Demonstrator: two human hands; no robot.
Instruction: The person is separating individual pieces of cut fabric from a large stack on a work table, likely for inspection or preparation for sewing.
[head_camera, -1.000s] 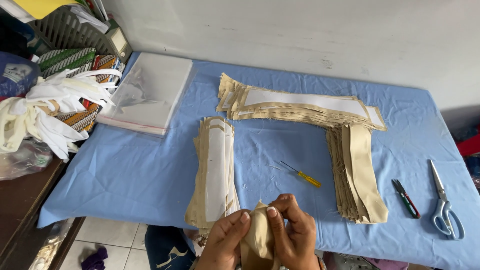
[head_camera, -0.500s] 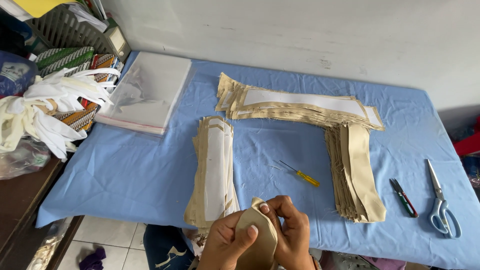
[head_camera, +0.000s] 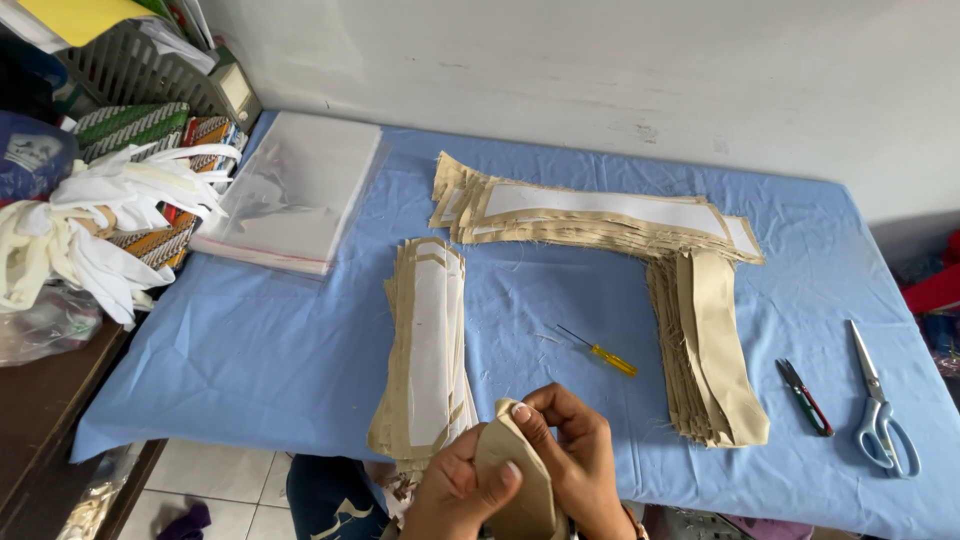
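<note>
Brightness: even, soft daylight, no hard glare.
Shadows: faint; darker strip under the blue cloth-covered table (head_camera: 300, 350), left side.
Glare: mild sheen on the stack of clear plastic bags (head_camera: 295, 190).
Focus: sharp mid-frame; the two hands at the bottom edge slightly soft.
Distortion: wide-angle, table edges bow outward.
Exposure: white plaster wall (head_camera: 600, 70) not blown out.
</note>
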